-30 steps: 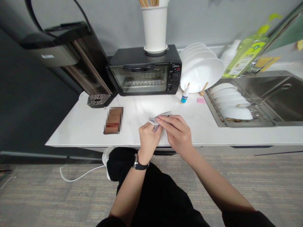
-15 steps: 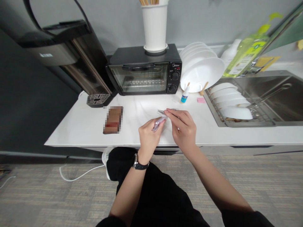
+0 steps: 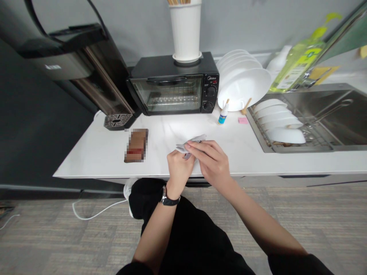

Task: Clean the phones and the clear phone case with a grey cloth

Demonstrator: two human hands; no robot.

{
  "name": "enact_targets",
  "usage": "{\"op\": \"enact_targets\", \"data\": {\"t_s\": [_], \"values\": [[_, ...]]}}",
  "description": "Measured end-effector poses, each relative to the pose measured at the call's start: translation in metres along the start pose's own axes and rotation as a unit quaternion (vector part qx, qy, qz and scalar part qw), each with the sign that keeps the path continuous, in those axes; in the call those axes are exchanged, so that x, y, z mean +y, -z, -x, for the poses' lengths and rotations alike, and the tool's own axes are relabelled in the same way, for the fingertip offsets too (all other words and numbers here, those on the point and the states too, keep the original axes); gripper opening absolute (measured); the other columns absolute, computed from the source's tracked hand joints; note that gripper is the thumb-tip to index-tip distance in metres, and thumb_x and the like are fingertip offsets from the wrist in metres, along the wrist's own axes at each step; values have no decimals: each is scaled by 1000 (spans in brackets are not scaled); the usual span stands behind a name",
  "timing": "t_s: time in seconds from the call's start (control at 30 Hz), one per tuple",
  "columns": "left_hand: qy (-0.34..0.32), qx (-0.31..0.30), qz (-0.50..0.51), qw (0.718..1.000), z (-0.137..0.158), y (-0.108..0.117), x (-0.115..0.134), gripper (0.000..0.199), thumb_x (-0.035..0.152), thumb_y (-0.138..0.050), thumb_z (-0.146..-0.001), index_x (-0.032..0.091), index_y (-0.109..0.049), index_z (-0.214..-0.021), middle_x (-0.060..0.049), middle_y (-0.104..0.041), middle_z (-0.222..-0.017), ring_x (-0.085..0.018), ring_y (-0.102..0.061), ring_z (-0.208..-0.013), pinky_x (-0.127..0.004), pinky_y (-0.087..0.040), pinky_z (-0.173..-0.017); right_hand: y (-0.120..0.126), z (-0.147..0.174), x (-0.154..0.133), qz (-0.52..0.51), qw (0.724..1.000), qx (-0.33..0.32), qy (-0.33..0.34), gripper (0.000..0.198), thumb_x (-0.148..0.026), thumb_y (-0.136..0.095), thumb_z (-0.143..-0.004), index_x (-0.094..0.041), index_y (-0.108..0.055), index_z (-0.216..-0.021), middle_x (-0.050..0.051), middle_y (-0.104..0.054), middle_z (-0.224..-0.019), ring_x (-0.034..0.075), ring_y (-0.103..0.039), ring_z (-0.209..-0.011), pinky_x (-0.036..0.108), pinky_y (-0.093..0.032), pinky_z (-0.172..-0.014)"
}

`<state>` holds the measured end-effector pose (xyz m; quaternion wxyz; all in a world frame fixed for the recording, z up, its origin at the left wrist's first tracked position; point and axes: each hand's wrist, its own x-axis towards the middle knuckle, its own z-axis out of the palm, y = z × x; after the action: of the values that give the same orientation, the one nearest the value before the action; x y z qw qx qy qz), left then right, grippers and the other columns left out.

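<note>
My left hand [image 3: 178,168] is closed around a slim, pale lilac, shiny object [image 3: 187,156], mostly covered, whose exact kind I cannot make out. Between the fingers of my right hand [image 3: 214,162] is a thin light-grey cloth [image 3: 199,138], folded over the top of that object. The two hands meet above the front part of the white counter [image 3: 160,152]. Beyond them a small white bottle with a blue label [image 3: 222,116] stands upright, a pink block [image 3: 243,120] lying to its right.
A brown rectangular item [image 3: 137,145], blurred by pixels, lies on the left. Behind stand a water dispenser [image 3: 94,76], a toaster oven [image 3: 172,91] bearing a white cup [image 3: 185,30], and white plates [image 3: 243,86]. To the right, a sink [image 3: 338,126] holds bowls [image 3: 283,118].
My right hand has moved left and slightly down, carrying the cloth over the lilac object. My left hand stays nearly in place.
</note>
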<state>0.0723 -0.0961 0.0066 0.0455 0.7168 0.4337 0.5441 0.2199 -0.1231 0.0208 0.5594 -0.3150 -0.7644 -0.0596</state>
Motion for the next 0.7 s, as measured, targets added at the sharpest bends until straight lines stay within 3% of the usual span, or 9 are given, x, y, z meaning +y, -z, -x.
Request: {"op": "enact_targets", "data": {"t_s": [0.23,0.43,0.57,0.7], "values": [[36,6,31,999,-3,2,9,37,18,-77,-97,21,-64,-63,0,-66,-58,-15,-60,-52,-30,-45,-54,11,-3,17,15,999,-15,-34,58,-6,-60,-110,-35,-72,-159,6,-86,-138,28,-81,-120,50,-75,-99],[42,-9,57,997,-4,3,14,11,24,-81,-101,17,-84,-92,-3,-80,-75,-16,-72,-64,-26,-54,-64,12,-3,18,53,996,28,-68,59,-3,-60,-109,-36,-73,-156,8,-86,-133,28,-81,-118,49,-74,-101],[40,-13,58,997,-4,3,15,14,22,-81,-100,17,-82,-87,-2,-78,-72,-14,-70,-62,-25,-52,-63,6,0,9,64,994,41,-78,63,-3,-59,-110,-37,-69,-162,9,-84,-136,29,-80,-122,49,-73,-103],[38,3,35,999,-4,2,11,35,20,-75,-98,20,-65,-64,1,-63,-57,-13,-57,-51,-29,-45,-52,0,0,-3,51,995,27,-79,67,-3,-61,-108,-37,-65,-166,9,-84,-138,29,-80,-121,48,-73,-102]]}}
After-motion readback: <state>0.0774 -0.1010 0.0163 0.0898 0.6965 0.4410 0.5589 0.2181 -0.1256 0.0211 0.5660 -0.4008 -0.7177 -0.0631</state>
